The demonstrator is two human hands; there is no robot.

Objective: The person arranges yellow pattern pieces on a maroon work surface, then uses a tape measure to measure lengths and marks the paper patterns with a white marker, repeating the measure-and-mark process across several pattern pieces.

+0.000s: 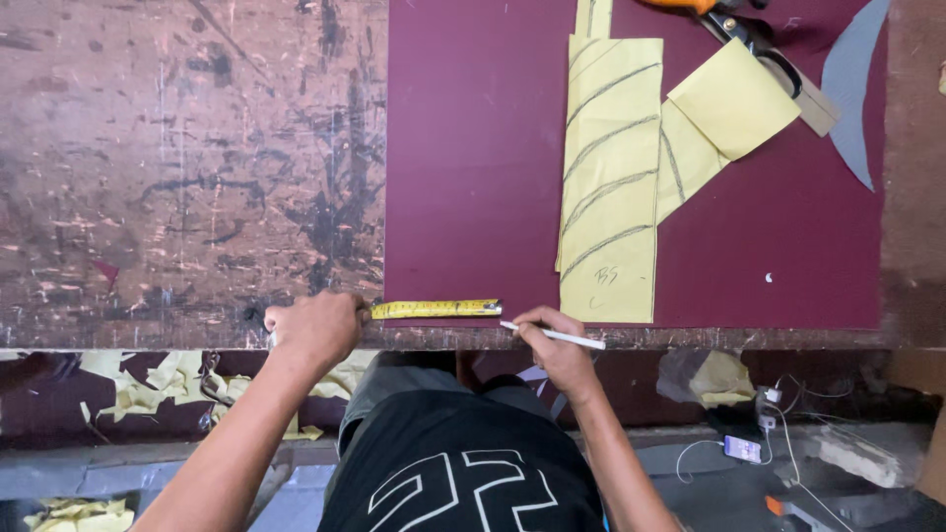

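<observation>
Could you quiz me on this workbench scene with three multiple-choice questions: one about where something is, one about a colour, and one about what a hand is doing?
1. Where does the yellow measuring tape lie?
A. along the near edge of the dark red sheet
B. on the floor
C. on the yellow paper pattern pieces

2. What colour are the handles of the scissors at the top?
A. green
B. orange
C. white

3. What is the right hand doing?
A. resting flat and empty
B. gripping the scissors
C. holding a thin white marking pencil

Answers: 1 A, the tape stretches from the left hand along that edge. 2 B, orange shows at the top. 3 C, its fingers pinch the pencil.
</observation>
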